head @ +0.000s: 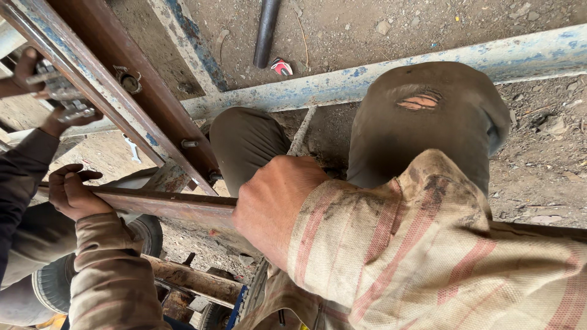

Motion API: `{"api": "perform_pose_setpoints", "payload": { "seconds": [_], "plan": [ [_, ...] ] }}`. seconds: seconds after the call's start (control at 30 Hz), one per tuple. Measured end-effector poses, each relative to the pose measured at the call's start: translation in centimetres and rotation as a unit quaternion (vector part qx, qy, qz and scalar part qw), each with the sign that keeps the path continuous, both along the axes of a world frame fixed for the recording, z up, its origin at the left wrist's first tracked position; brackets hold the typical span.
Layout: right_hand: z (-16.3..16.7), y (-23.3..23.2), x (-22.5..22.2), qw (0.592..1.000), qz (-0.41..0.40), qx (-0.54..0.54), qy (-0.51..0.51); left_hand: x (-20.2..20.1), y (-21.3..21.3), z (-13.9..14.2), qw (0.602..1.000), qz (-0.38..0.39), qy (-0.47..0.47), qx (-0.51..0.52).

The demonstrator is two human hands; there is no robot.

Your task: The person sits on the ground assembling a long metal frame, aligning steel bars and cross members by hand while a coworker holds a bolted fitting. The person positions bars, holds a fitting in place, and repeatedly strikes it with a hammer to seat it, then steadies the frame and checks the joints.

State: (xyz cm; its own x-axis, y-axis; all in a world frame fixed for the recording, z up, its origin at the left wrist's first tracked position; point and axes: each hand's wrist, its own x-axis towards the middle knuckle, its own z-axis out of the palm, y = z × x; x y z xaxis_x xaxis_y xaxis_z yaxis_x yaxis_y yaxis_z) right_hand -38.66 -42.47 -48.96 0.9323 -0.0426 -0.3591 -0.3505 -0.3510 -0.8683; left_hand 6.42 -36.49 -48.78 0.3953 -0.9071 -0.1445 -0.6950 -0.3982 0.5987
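Across the person's knees, the rusty steel bar (165,206) lies level; left hand (73,192) and right hand (275,205) wrap their fingers shut around it. It looks heavy, stiff, rough; best gripped mid-length.

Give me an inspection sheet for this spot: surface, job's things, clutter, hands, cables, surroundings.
Surface: dirt ground with stones.
Job's things: rusty steel bar; thin rod; blue-flecked frame.
Clutter: black pipe, small red scrap.
Hands: left hand on the bar; right hand in a closed grip at bar and rod.
Cables: nothing seen.
Surroundings: a co-worker's hands hold a metal part; tyre below.
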Motion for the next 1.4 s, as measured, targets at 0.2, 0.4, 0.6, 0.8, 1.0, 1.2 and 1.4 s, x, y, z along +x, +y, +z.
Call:
{"api": "perform_pose_setpoints", "payload": {
  "seconds": [0.2, 0.4, 0.6, 0.8, 1.0, 1.2, 1.4],
  "plan": [
    [0.0, 0.0, 0.1, 1.0, -0.004, -0.001, -0.001, -0.5, -0.2, 0.2, 1.0, 0.004, -0.021, 0.009],
    [0.2, 0.1, 0.2, 1.0, -0.01, -0.002, -0.004, -0.9, -0.3, 0.3, 1.0, -0.001, -0.011, 0.0],
    [0.4, 0.2, 0.3, 1.0, -0.016, -0.001, -0.006, -1.1, -0.4, 0.4, 1.0, -0.003, -0.016, 0.003],
    [0.4, 0.3, 0.4, 1.0, -0.022, -0.005, -0.008, -1.0, -0.5, 0.3, 1.0, 0.003, -0.028, 0.008],
    [0.3, 0.6, 0.6, 1.0, -0.029, -0.008, -0.005, 0.2, 0.0, 0.3, 0.999, 0.003, -0.031, 0.019],
    [-0.1, 0.4, 0.3, 0.999, -0.035, -0.006, -0.005, 1.7, 0.7, 0.3, 0.997, 0.01, -0.051, 0.057],
    [-0.9, 2.0, 0.6, 0.998, -0.068, -0.019, -0.006, 3.6, 1.4, 0.5, 0.987, -0.006, -0.14, 0.084]
  ]
}}
